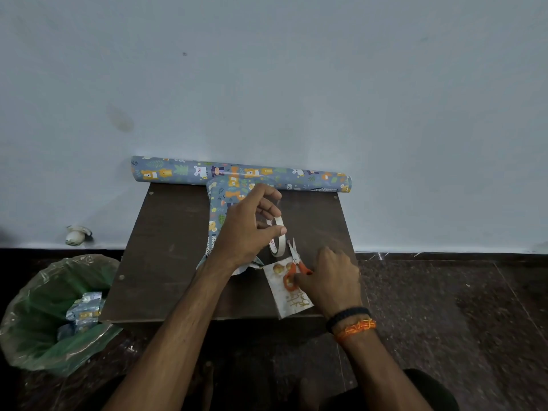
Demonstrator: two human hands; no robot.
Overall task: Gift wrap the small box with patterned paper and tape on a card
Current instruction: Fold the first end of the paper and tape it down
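A pale wall (296, 69) fills the far half of the view. A dark table (166, 262) stands against it, its near edge partly hidden by both forearms. At the near left a bin (35, 321) lined with a green bag holds scraps of patterned paper, and its left side is cut off by the frame. Along the table's far edge lies the paper roll (237, 173), both ends overhanging the table. A loose sheet (221, 209) of the same paper runs from the roll toward the near side, and the left hand covers much of it. The box cannot be made out; it may lie under that sheet or behind the hand.

The left hand (246, 226) holds the tape ring (278, 237) upright, thumb and fingers pinching it; a clear strip seems to be drawn from it, though it is hard to see. The right hand (329, 280) grips the orange scissors (295, 266), blades slightly apart and pointing at the tape, and its fingers are hidden behind the handles. Under the scissors lies the card (289, 298), its right part covered by the hand and its gold writing too small to read. A small white object (77, 235) sits on the floor at the far left, unclear.
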